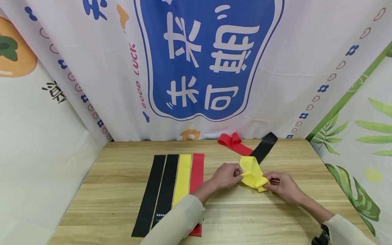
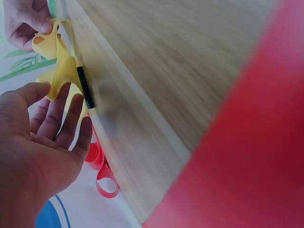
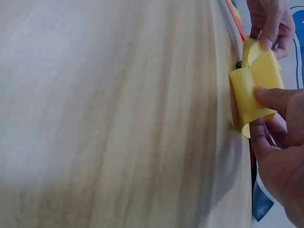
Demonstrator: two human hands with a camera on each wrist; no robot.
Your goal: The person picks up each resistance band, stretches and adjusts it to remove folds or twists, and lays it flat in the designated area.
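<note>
Passage lies nearside of hands [image 1: 227, 175] (curtain [image 1: 275, 102] blocks behind)

A: What colour is the yielding band [image 1: 252, 174] toward the right edge of the tabletop [image 1: 104, 190]?
B: Plain yellow. Beyond it, by the far edge, there's a red looped strip [image 1: 242, 147] and a black straight strip [image 1: 265, 146].
A: And the row nearer the left edge?
B: Counting inward from that edge: first strip [image 1: 150, 194] black, second strip [image 1: 166, 183] black with white print [image 1: 160, 215], third strip [image 1: 182, 177] yellow, fourth strip [image 1: 197, 173] red.
A: The wood?
B: Pale brown, with streaky grain.
A: The cloth [image 1: 122, 102] behind the far edge?
B: White, with a blue panel [image 1: 205, 73] bearing white characters, pinkish lettering [image 1: 136, 73], reddish heart outlines and blue flowers [image 1: 352, 50].
</note>
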